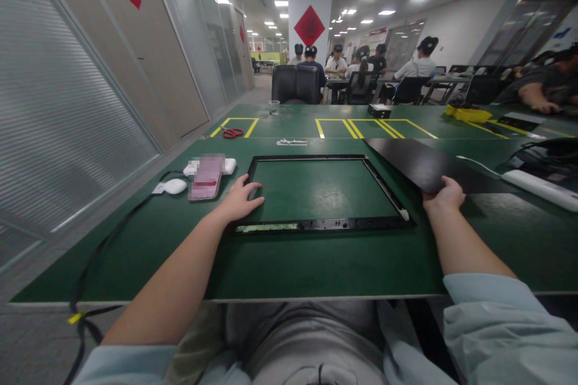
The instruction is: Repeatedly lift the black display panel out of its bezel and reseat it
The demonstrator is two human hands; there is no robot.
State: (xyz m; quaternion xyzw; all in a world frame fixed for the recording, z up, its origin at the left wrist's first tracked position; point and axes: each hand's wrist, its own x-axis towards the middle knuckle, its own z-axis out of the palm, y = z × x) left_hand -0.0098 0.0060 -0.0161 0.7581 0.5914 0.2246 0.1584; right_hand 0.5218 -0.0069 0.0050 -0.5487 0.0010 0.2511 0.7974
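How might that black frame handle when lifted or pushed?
The black frame is probably light, being narrow strips around an apparently open middle. It may flex or twist, as its sides look thin. Low and wide, it would likely slide, not tip.

The frame (334,224) lies flat on the green surface (325,264), a thin black rectangle, its 4 sides enclosing an open middle. A pale green strip (267,228) runs along the near side's left part; a whitish bit (404,215) marks the near right corner. The panel (409,162), thin and dark, is just right, held up at its near edge.
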